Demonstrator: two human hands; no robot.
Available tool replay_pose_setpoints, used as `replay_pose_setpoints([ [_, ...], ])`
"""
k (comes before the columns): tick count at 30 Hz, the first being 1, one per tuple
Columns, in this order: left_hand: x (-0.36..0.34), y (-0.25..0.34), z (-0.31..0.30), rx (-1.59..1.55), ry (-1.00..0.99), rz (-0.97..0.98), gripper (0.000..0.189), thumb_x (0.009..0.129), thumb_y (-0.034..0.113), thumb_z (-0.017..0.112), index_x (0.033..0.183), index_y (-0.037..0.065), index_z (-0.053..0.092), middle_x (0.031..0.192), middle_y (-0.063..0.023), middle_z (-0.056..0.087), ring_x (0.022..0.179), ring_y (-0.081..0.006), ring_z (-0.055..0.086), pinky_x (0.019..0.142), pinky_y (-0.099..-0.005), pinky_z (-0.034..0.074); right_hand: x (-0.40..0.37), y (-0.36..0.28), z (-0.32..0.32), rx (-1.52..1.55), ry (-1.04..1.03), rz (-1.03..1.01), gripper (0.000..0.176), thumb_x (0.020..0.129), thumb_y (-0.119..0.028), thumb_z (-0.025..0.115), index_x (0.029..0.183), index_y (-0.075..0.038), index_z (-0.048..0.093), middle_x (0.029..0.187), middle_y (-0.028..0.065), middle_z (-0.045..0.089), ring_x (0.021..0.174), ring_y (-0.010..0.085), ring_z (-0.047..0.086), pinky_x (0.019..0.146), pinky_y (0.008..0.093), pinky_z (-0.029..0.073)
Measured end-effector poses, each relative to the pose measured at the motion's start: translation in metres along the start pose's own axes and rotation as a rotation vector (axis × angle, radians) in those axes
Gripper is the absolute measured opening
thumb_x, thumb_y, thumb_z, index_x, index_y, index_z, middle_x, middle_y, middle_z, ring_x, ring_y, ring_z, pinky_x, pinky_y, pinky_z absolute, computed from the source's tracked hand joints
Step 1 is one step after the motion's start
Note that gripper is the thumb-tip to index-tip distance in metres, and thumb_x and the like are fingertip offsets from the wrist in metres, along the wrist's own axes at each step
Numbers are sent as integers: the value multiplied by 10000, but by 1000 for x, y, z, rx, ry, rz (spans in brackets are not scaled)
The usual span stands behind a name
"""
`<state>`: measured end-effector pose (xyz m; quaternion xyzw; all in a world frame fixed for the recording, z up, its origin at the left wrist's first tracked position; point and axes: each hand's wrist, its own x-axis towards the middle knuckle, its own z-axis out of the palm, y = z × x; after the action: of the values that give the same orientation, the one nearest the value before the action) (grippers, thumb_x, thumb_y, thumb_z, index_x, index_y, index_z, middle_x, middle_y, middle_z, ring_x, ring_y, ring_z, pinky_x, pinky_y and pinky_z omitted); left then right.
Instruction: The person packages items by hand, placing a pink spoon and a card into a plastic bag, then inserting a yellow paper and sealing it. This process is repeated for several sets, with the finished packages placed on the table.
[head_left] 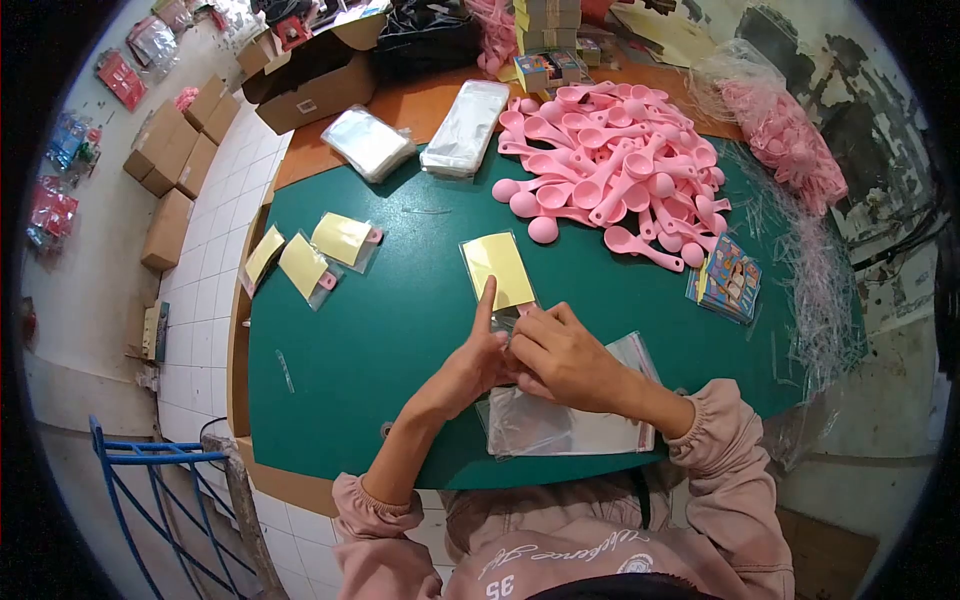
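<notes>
In front of me a clear plastic bag holds a yellow card, and a bit of pink handle shows at its near end. My left hand has its index finger stretched over the card, while its thumb and other fingers are closed at the bag's near end. Bent over that same end, my right hand is closed in a pinch on the bag; the fingertips are partly hidden. Beneath my hands lies a stack of clear plastic bags.
Three bags with yellow cards lie on the left of the green table. A heap of pink measuring spoons covers the back right, near printed cards. Bundles of clear bags and a cardboard box stand behind.
</notes>
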<state>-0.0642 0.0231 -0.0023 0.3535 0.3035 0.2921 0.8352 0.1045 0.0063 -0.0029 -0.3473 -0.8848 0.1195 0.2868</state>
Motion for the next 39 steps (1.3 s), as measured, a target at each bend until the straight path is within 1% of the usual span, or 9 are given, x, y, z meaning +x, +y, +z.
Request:
replay_pose_setpoints([
  [5, 2, 0, -5, 207, 31, -28, 690, 826, -36, 302, 1425, 173, 31, 1166, -172, 473, 918, -185, 555, 828, -304, 468, -4, 6, -11, 125, -53, -47, 161, 702, -149, 629, 792, -83, 513, 805, 64, 469, 800, 214, 487, 687, 353, 352],
  [10, 7, 1, -3, 374, 109, 107, 660, 828, -31, 301, 1421, 169, 90, 1151, -176, 515, 937, -213, 588, 787, -305, 494, -11, 17, -56, 545, -375, 42, 157, 802, -184, 595, 826, -73, 487, 787, 45, 443, 757, 171, 461, 709, 317, 350],
  [13, 5, 14, 1, 260, 77, -51, 617, 827, -33, 287, 1404, 145, 164, 1111, -192, 549, 982, -253, 588, 797, -303, 492, -42, 68, -121, 680, -205, 141, 179, 799, -167, 610, 861, -38, 502, 812, 17, 466, 738, 112, 465, 672, 268, 396],
  [14, 6, 13, 1, 247, 36, -76, 592, 827, -32, 280, 1392, 132, 209, 1093, -200, 562, 1003, -271, 583, 801, -303, 490, -60, 84, -150, 717, -48, 473, 163, 797, -152, 603, 826, -35, 493, 809, 7, 491, 706, 93, 477, 643, 245, 411],
  [17, 9, 11, 0, 243, 7, -39, 500, 834, -14, 259, 1323, 76, 315, 1076, -200, 572, 1000, -268, 585, 799, -306, 492, -83, 140, -195, 445, 139, 699, 163, 803, -133, 551, 924, -25, 534, 790, 39, 569, 717, 152, 551, 665, 259, 424],
  [21, 11, 11, -5, 174, -42, -58, 356, 852, 16, 247, 1154, 39, 435, 1106, -163, 566, 983, -223, 596, 798, -269, 483, -101, 137, -173, -730, 143, 635, 405, 707, -34, 615, 1096, -29, 502, 1089, 160, 558, 933, 299, 550, 800, 371, 432],
  [25, 13, 11, -7, 146, -13, -41, 279, 856, 38, 263, 1064, 49, 449, 1104, -178, 567, 937, -227, 612, 775, -267, 486, -7, 48, -64, 382, -213, 293, 612, 626, -188, 762, 1133, -74, 437, 1046, 117, 414, 904, 252, 517, 793, 352, 442],
  [34, 7, 21, -16, 110, -225, -87, 191, 862, 43, 258, 1005, 78, 379, 954, -231, 611, 797, -247, 646, 708, -287, 508, -7, 48, -26, 609, 114, 360, 136, 737, -9, 612, 852, 5, 540, 878, 87, 474, 780, 185, 530, 702, 277, 446],
  [39, 4, 16, -7, 810, 137, 160, 291, 846, 10, 415, 1105, 64, 292, 883, -147, 599, 737, -203, 627, 591, -267, 497, -17, 66, -7, 1075, 207, 510, 114, 786, -44, 609, 862, -8, 531, 893, 32, 530, 764, 84, 514, 680, 240, 445],
])
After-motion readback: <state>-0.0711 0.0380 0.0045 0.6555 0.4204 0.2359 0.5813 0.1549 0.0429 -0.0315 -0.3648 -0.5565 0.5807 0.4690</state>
